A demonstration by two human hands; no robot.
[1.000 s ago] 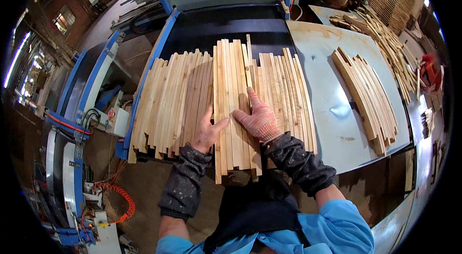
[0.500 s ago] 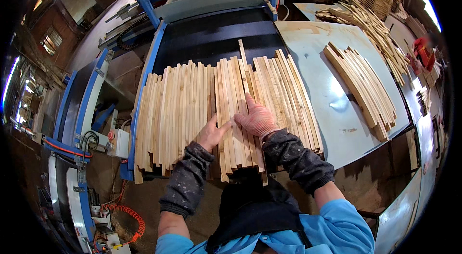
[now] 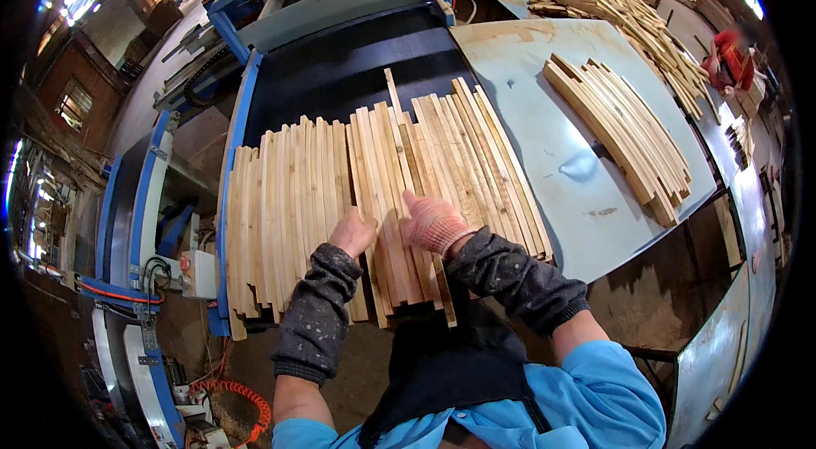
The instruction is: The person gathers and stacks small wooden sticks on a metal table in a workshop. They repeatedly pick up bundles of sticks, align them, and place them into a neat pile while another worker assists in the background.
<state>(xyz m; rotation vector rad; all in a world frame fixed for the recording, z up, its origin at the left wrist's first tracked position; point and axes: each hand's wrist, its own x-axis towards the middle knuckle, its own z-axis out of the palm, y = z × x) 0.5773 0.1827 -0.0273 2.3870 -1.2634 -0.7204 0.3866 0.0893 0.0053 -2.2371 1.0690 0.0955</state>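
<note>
Pale wooden strips (image 3: 289,211) lie side by side on the dark machine bed, with a narrow gap left of the middle. At that gap my bare left hand (image 3: 354,232) is closed, fingers curled down by the strip edges; what they hold is hidden. To its right, my right hand (image 3: 433,224), in a pinkish knitted glove, bends its fingers around a wooden strip (image 3: 393,96) that sticks out farther than its neighbours. Its palm rests over the strips right of the middle.
A blue machine frame (image 3: 228,185) borders the bed on the left. Right of it, a pale metal sheet (image 3: 544,185) carries a smaller group of strips (image 3: 625,134). Beyond lies a loose strip pile (image 3: 637,32); a person in red (image 3: 729,62) is at the far right.
My left hand has gone from spread fingers to curled ones at the gap. My right hand has slid nearer along the strips. The whole view has shifted slightly.
</note>
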